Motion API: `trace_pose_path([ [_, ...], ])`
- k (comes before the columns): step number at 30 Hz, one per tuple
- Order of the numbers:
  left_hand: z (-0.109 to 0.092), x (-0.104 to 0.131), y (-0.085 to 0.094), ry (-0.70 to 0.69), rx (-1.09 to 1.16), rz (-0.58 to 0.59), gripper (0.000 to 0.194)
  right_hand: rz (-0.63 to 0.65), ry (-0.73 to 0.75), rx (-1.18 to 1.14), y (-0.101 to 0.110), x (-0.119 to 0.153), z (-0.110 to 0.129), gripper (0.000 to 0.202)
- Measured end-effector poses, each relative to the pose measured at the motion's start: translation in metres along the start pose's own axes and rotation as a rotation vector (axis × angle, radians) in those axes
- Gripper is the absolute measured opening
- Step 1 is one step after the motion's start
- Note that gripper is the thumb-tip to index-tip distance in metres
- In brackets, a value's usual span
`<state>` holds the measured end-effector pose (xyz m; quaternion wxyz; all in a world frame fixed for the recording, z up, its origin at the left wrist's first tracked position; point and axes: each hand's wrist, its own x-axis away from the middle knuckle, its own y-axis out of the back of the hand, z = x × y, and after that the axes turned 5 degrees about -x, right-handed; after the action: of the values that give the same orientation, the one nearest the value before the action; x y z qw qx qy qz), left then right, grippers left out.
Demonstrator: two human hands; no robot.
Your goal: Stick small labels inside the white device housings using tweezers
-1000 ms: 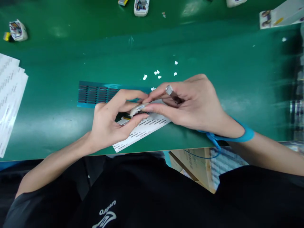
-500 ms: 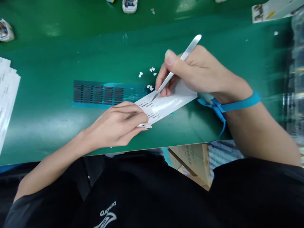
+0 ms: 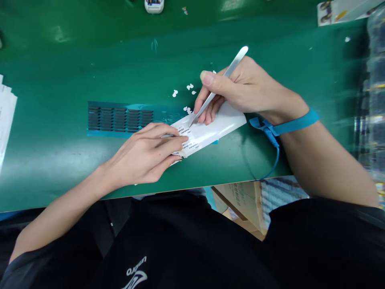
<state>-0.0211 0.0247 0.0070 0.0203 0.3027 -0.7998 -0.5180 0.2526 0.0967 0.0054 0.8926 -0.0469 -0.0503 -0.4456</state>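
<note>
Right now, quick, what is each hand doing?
Left hand: fingers flat, pressing down the white printed label sheet.
Right hand: closed on the silver metal tweezers, tip touching the sheet.

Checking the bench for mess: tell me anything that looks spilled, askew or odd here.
Small white paper bits lie scattered loose on the green mat, just beyond the label sheet. That sheet sits askew to the table edge, pinned by the left hand while the right hand points tweezers at it. Nothing looks damaged.

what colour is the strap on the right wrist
Bright blue. The wrist strap with its blue cord shows clearly in the head view, just behind the right hand.
</note>
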Motion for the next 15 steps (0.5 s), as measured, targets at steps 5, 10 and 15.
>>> trace_pose_path([
  [5,0.000,0.001,-0.001,0.006,0.021,-0.018,0.020,0.098,-0.014,0.048,0.008,-0.001,-0.003,0.047],
  [10,0.001,0.003,-0.001,0.056,0.012,0.012,0.023,0.189,-0.008,0.024,0.016,0.000,-0.001,0.026],
  [15,0.002,0.003,0.000,0.083,0.015,0.016,0.023,0.154,-0.058,-0.027,0.016,0.003,0.003,0.028],
])
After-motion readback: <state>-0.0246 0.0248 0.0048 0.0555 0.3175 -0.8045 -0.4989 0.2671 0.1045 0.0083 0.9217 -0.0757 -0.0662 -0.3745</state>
